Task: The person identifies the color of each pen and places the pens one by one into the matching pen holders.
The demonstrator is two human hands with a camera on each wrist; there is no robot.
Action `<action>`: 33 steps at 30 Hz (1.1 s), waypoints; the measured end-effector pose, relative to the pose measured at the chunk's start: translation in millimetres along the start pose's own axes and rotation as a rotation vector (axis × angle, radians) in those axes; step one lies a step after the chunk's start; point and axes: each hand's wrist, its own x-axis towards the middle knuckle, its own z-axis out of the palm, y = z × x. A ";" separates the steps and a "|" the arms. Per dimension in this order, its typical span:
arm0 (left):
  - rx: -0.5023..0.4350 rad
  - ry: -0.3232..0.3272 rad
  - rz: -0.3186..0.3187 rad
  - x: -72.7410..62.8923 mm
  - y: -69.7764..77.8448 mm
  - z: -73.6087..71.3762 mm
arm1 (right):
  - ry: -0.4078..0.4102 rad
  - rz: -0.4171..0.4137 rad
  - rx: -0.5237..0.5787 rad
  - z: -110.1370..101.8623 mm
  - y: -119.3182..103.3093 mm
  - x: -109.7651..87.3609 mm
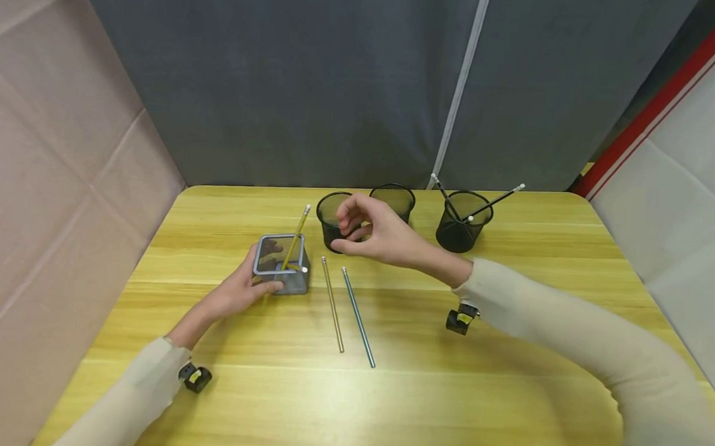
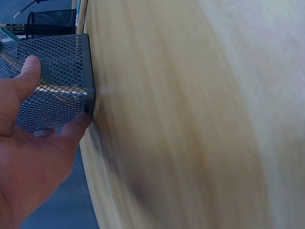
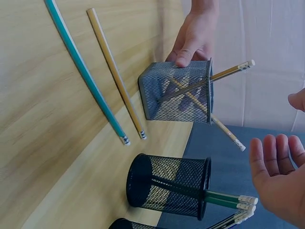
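Observation:
My left hand (image 1: 234, 297) holds a square grey mesh pencil holder (image 1: 295, 283) by its left side, thumb at the front and fingers behind the mesh. Two yellow pencils (image 3: 232, 69) stick out of its open top, leaning different ways. To the right of it, my right hand (image 1: 381, 234) hovers over a round black mesh cup (image 1: 329, 235), fingers loosely curved, thumb apart and nothing between them. In the right wrist view, green pencils (image 3: 224, 199) stand in that cup; my hand hides them in the head view. A yellow pencil (image 1: 332, 308) and a teal pencil (image 1: 359, 319) lie side by side on the table.
Behind my right hand stands a second round black cup (image 1: 397, 199). Farther right, another black cup (image 1: 455, 235) holds several dark pencils. A grey curtain (image 1: 279, 86) hangs along the back edge of the wooden table (image 1: 301, 407), with pale cloth at both sides.

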 end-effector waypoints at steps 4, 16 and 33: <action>0.000 -0.001 -0.009 0.1 -0.3 0.3 | -0.006 0.026 0.005 -2.5 3.6 -5.4; 0.003 -0.002 -0.012 0.1 -2.0 -1.1 | -0.058 0.125 0.031 -9.5 19.8 -30.5; -0.015 -0.008 0.000 -0.3 -3.7 -1.9 | -0.086 0.296 -0.102 -17.6 48.7 -56.1</action>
